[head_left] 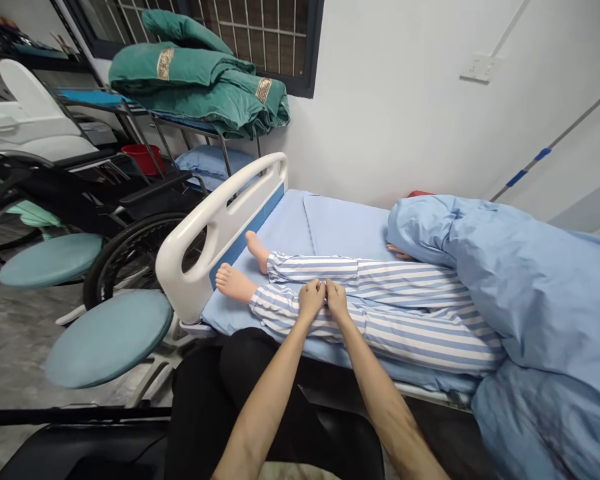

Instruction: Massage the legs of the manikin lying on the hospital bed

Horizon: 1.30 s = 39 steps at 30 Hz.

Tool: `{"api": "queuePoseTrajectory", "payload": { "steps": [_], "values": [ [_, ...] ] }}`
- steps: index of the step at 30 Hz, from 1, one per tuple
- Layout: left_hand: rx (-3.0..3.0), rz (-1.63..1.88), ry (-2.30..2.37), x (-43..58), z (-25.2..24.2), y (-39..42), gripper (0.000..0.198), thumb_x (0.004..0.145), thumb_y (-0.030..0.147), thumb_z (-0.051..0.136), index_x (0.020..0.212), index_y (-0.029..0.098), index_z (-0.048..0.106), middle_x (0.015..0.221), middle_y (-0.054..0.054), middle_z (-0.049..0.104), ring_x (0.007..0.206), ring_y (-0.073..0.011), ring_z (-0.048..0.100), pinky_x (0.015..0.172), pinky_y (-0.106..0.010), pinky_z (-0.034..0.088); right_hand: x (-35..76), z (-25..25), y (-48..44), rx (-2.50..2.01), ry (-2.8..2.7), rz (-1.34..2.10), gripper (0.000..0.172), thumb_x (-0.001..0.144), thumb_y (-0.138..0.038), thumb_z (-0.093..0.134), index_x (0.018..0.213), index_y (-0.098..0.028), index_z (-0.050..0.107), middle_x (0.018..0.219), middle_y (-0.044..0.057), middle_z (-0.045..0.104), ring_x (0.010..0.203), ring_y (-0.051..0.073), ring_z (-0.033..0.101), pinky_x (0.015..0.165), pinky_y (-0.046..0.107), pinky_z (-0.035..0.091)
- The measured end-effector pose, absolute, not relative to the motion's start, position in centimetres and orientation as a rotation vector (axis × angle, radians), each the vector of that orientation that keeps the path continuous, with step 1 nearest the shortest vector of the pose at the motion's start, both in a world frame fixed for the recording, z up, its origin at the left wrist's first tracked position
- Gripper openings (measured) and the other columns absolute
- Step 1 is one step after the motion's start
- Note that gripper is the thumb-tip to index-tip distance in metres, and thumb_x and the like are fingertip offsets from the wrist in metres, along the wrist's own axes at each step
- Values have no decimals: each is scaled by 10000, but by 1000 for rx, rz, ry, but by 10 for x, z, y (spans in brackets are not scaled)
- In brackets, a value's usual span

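Note:
On the bed lies a figure with smooth, doll-like feet [236, 283], dressed in blue-and-white striped trousers [420, 333]. My left hand [312, 299] and my right hand [336, 297] are side by side at the lower part of the nearer trouser leg, almost touching each other. Both have their fingers curled in over the inner side of that leg; the fingertips are hidden. A light-blue quilt [540, 267] covers the upper body, and a bit of the figure's hand [399, 251] shows at its edge.
The white footboard [180, 257] with handle openings closes off the bed's left end. Left of it stand a wheelchair [145, 247] and two round teal stools [110, 340]. Folded green bedding [195, 80] lies on a rack under the window. White wall runs behind the bed.

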<state>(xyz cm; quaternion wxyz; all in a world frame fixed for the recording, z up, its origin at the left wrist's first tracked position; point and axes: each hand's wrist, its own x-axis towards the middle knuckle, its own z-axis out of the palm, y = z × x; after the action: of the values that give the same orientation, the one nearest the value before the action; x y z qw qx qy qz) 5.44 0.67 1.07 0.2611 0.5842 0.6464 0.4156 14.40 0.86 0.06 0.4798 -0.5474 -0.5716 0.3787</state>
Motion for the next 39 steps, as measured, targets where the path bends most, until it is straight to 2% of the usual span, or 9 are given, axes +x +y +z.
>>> {"api": "queuePoseTrajectory", "payload": {
  "steps": [3,6,15,25,30,34,39],
  "values": [
    [1679,1036,1800,53,3,4,280,824,271,425,560,179,445,581,-2,513,585,-109,422,600,-245,251,145,-1,9,-1340,-1367,931,407,844,-467,378,550,-192,315,506,-38,309,536,82,276,524,251,230],
    [1710,1008,1786,51,4,3,278,825,273,420,567,179,462,600,-7,540,594,-111,436,606,-246,250,147,3,8,-1341,-1409,959,438,834,-501,378,528,-192,321,491,-38,309,515,83,291,518,245,248],
    [1689,1036,1776,49,2,-3,278,800,300,433,548,183,426,531,25,446,550,-105,370,577,-254,213,156,67,-8,-1238,-1493,830,505,863,-532,386,500,-185,338,471,-35,330,478,77,326,508,232,282],
    [1759,1085,1784,47,-1,-23,280,799,294,439,547,177,402,540,22,446,555,-98,363,583,-250,217,150,-2,10,-1443,-1587,888,478,833,-542,354,509,-190,341,486,-24,346,502,91,330,514,244,261],
    [1694,1134,1655,52,-4,-46,313,791,295,431,522,173,329,498,41,350,526,-83,321,575,-233,238,154,-6,27,-1417,-1489,1039,463,837,-504,367,490,-197,370,454,-18,367,468,96,340,511,255,293],
    [1695,1084,1509,54,-4,-67,317,766,300,453,509,170,320,479,47,330,504,-72,313,553,-228,233,155,-9,27,-1400,-1504,1007,484,836,-515,364,472,-195,363,445,-19,360,470,97,344,518,250,287],
    [1610,1245,1437,46,35,-47,344,768,346,454,510,178,302,483,51,295,504,-71,296,537,-221,248,153,-6,23,-1377,-1561,930,456,834,-508,358,508,-190,368,486,-21,364,509,98,331,522,241,264]
  ]
}}
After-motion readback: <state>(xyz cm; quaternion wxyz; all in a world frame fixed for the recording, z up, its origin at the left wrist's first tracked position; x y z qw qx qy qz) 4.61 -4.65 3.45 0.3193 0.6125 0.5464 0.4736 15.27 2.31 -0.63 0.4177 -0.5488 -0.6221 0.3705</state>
